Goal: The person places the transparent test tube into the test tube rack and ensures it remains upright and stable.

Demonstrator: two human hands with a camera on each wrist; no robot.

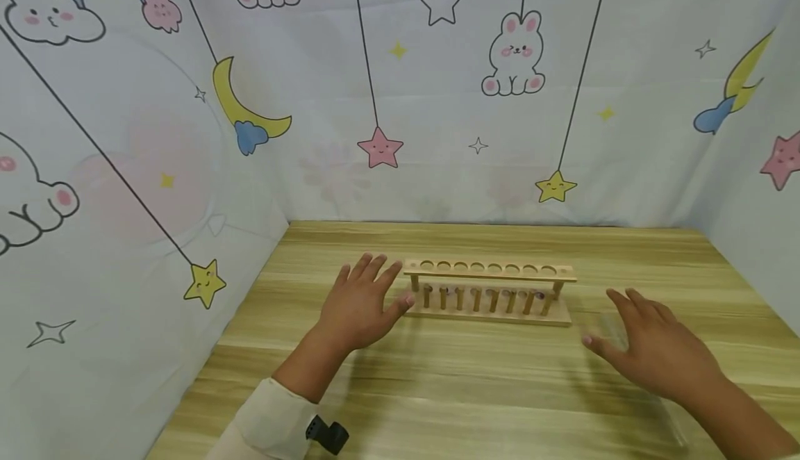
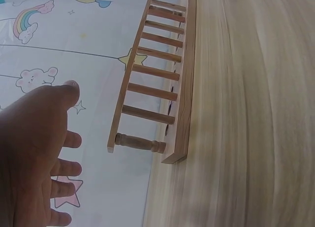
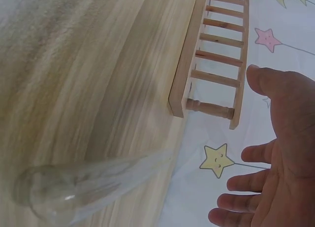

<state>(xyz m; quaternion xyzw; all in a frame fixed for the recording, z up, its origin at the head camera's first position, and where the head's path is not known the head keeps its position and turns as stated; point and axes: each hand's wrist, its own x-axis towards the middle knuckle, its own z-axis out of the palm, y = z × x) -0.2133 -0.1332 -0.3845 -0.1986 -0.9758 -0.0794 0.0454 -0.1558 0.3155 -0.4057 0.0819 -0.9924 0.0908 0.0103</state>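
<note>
A wooden test tube rack (image 1: 487,318) stands upright on the table, with a row of round holes in its top bar and several pegs rising from its base. My left hand (image 1: 359,310) hovers beside the rack's left end, fingers spread and holding nothing; the left wrist view shows a gap between that hand (image 2: 34,138) and the rack (image 2: 183,94). Over the table to the right of the rack is my right hand (image 1: 669,349), fingers extended and free of any object. Below it lies a clear glass test tube (image 3: 88,187), partly hidden by the hand in the head view.
The wood-grain table (image 1: 475,383) ends at a white cloth backdrop (image 1: 431,189) printed with stars, moons and rabbits, which rises behind it and on both sides. A small black device (image 1: 328,435) sits at my left sleeve.
</note>
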